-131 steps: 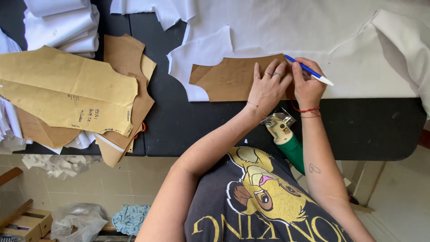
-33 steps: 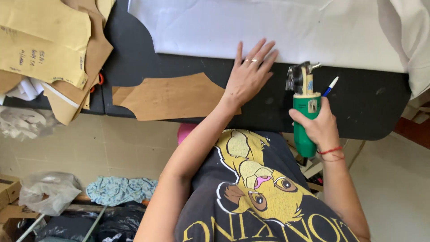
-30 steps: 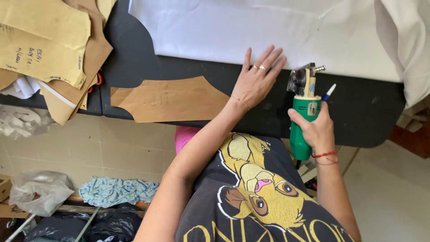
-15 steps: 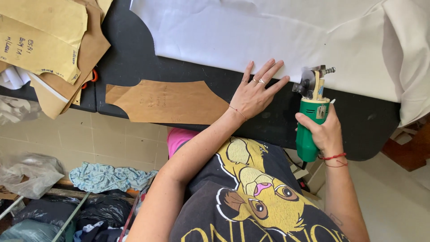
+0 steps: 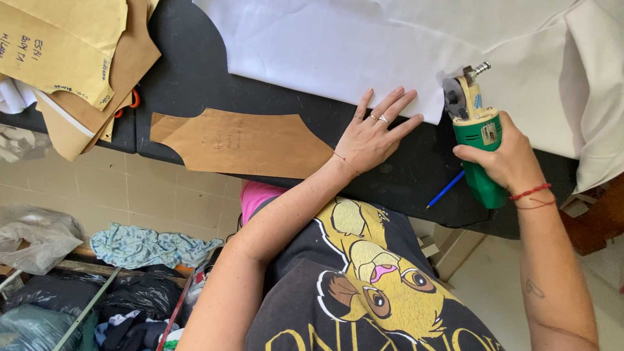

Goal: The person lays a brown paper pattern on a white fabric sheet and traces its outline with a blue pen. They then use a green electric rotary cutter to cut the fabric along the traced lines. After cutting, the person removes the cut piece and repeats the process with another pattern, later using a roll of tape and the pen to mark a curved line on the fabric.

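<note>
Black table [image 5: 195,71] carrying white fabric [image 5: 338,45] and brown paper patterns [image 5: 240,140]. Left hand [image 5: 374,133] lies flat, fingers spread, at the fabric's edge; right hand [image 5: 507,156] grips a green electric cutter [image 5: 478,140] touching that edge. Tiled wall [image 5: 130,195] below.

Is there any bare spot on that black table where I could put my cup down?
Some. Bare black table lies between the brown pattern piece and the white fabric. It's crowded around the left hand, blue pen and right hand holding the green cutter, and by the pattern stack.
</note>
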